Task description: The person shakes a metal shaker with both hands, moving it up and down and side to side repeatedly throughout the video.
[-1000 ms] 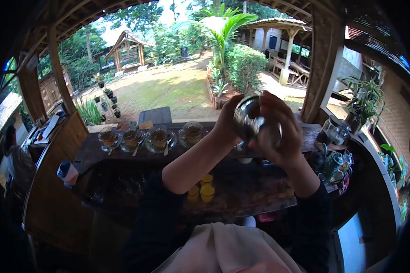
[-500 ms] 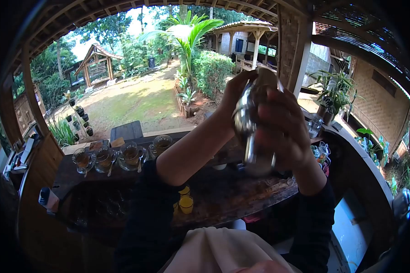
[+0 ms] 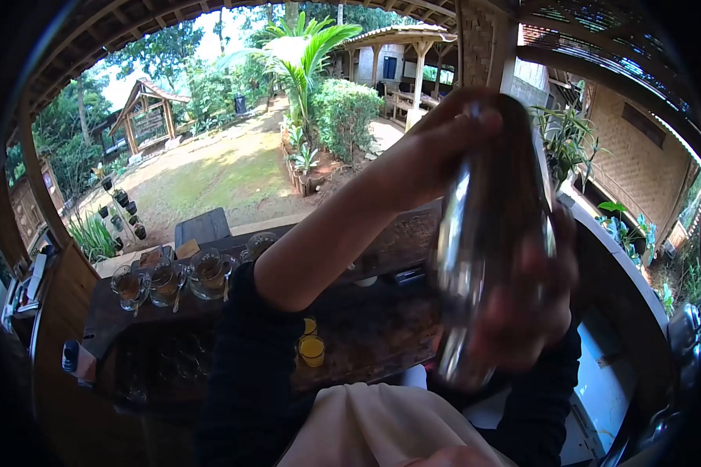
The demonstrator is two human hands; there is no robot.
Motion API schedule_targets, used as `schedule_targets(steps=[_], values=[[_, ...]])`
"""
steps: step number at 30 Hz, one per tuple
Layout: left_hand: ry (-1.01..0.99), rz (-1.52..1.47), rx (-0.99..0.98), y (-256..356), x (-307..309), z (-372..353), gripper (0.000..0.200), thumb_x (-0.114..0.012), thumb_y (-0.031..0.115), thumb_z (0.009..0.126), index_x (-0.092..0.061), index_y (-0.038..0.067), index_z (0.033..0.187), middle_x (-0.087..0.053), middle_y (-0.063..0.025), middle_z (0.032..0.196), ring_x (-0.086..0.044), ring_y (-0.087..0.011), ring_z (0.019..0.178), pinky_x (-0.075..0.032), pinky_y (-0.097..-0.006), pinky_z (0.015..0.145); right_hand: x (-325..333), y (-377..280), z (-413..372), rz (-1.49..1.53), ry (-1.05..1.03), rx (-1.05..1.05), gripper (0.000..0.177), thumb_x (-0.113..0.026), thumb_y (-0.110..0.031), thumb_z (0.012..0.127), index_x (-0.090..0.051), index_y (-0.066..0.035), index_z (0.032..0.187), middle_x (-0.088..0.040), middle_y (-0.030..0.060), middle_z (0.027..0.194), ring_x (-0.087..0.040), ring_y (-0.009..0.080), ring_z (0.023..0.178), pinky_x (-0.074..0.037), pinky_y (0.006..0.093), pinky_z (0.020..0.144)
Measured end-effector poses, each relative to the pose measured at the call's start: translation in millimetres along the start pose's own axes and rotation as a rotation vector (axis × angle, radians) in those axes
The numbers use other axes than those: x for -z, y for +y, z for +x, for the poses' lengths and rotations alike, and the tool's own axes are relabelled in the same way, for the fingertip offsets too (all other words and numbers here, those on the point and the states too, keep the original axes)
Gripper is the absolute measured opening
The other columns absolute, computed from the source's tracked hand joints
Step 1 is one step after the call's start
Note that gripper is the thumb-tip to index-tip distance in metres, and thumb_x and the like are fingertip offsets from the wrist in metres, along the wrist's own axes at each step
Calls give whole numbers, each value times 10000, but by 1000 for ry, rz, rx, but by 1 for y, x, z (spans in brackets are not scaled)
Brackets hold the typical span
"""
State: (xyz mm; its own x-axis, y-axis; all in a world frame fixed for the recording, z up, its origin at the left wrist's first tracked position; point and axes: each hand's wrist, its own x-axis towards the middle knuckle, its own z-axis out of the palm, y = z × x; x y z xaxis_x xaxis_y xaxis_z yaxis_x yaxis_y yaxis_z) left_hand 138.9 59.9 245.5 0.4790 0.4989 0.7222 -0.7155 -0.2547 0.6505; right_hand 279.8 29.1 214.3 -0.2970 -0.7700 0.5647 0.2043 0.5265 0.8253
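Note:
A shiny metal shaker (image 3: 475,249) is held up in front of me, tilted, above the right part of the dark wooden counter (image 3: 382,342). My left hand (image 3: 463,132) is wrapped round its upper end. Lower down, the fingers of my right hand (image 3: 522,311) grip its side near the bottom; they are blurred by motion. Both hands touch the shaker, and its contents are hidden.
Several glass cups of brown drink on saucers, one here (image 3: 210,268), line the counter's far left edge. Small glasses of yellow liquid (image 3: 311,350) stand nearer me. A dark chair (image 3: 202,227) is beyond the counter; potted plants (image 3: 568,140) are at the right.
The shaker has come closer to me and lower, and now looks larger. My right hand has moved down and right with it, while my left hand has shifted slightly right. The view has turned slightly.

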Motion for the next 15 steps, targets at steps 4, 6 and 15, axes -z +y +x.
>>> schedule_targets(steps=[4, 6, 15], values=[[-127, 246, -131, -2, 13, 0, 512, -661, 203, 845, -408, 73, 1271, -567, -94, 1090, -600, -162, 928, -519, -305, 776, -14, -12, -9, 112, 199, -6, 418, -655, -39, 769, -555, -170, 1153, -602, 56, 1122, -551, 183, 1112, -409, 416, 971], [24, -6, 133, -21, 61, 25, 432, -584, 267, 890, -447, 47, 1235, -601, -115, 1066, -636, -198, 891, -548, -365, 771, 14, 30, -29, 216, -250, -335, 499, -698, -111, 765, -503, -115, 1225, -607, 76, 1119, -576, 183, 1066, -440, 413, 931], [-289, 492, -290, 15, 34, -34, 505, -690, 127, 810, -464, 55, 1255, -557, -114, 1137, -575, -216, 1028, -505, -338, 816, -35, -34, 4, 151, 180, 367, 363, -705, -117, 726, -589, -207, 1058, -628, -73, 1057, -613, 49, 987, -399, 508, 971]])
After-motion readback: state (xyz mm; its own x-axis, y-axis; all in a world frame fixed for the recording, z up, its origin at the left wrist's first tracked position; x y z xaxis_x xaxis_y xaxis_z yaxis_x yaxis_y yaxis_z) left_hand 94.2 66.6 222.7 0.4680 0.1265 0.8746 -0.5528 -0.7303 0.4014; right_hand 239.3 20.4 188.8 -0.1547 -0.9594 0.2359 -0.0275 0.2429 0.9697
